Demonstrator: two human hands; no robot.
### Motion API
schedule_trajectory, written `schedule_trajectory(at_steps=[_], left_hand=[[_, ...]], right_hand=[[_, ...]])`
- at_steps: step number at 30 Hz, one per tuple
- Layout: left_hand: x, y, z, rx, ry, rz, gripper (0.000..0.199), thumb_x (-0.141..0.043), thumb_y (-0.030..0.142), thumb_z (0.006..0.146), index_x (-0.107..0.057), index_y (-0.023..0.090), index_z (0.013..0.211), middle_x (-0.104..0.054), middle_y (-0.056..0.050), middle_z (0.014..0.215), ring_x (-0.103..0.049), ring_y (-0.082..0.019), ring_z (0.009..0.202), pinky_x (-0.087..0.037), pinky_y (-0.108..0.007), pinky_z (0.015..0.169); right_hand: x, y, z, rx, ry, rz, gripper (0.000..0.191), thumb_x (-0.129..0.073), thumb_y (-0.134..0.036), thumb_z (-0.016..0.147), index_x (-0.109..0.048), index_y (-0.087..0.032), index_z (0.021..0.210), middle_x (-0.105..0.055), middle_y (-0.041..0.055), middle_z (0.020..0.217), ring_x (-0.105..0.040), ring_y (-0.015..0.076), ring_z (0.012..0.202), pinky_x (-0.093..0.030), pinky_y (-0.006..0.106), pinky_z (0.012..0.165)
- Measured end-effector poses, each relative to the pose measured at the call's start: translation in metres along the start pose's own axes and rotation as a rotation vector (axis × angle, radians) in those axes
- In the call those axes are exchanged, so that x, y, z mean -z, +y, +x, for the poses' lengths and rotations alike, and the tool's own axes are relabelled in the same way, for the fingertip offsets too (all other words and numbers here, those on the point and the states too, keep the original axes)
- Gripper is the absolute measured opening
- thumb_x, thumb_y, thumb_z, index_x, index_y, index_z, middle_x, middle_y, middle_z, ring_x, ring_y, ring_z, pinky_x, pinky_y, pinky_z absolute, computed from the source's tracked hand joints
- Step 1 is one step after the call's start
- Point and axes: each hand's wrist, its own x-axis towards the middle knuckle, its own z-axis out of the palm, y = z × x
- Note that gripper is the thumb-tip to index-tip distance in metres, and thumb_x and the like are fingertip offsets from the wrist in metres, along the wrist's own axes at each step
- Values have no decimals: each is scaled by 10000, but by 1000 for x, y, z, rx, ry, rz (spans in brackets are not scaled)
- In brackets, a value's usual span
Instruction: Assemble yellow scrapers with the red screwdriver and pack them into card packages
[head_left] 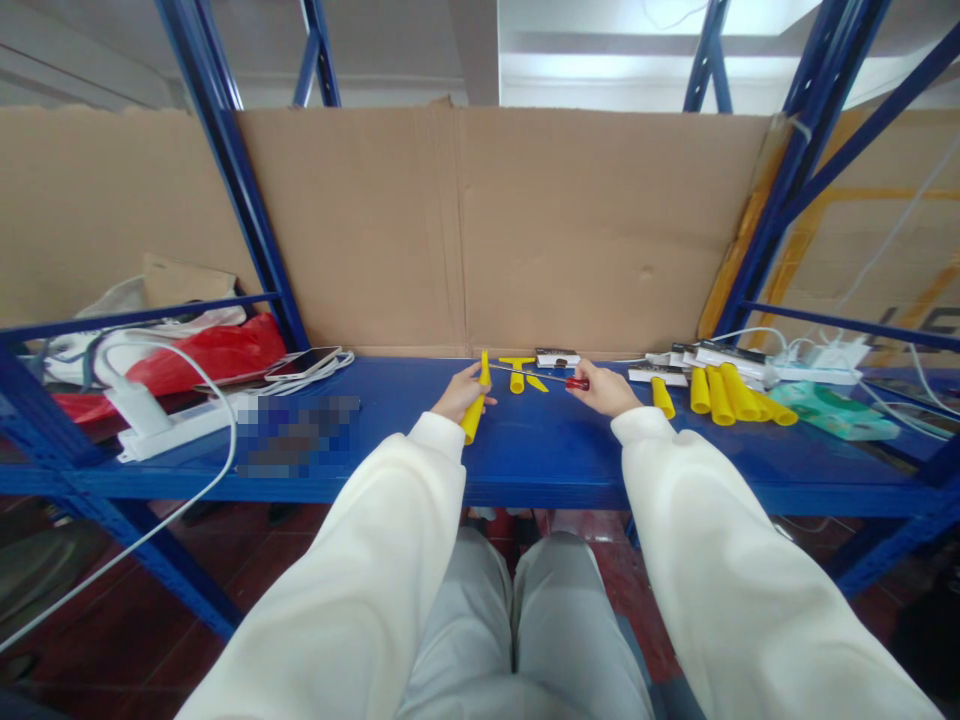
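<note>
My left hand (455,393) is closed around a yellow plastic piece (472,420) with a tubular lower end, held tilted above the blue shelf (420,460). In my closed right hand (606,391) is a screwdriver (576,383) with a red and black handle. Its thin shaft points left and reaches toward the top of the yellow piece; whether the tip touches it is too small to tell. Between my hands, a yellow T-shaped part (517,378) and a small yellow pointed piece (537,383) lie on the shelf.
Several yellow tubes (720,397) and white-and-black boxes (731,358) lie at the right, beside a green packet (836,411). A power strip (180,425), red bag (217,358) and phone (306,363) are at the left. Cardboard (450,230) stands behind.
</note>
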Motion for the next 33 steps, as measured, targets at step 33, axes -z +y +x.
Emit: schedule_trajectory(at_steps=[33], left_hand=[[-2, 2, -5, 8, 13, 7, 713, -529, -25, 852, -407, 201, 1518, -682, -123, 1206, -623, -70, 505, -414, -160, 366]], right_hand=[[-5, 4, 2, -20, -41, 70, 169, -691, -359, 828, -601, -260, 930, -715, 15, 817, -642, 197, 714, -396, 260, 601]])
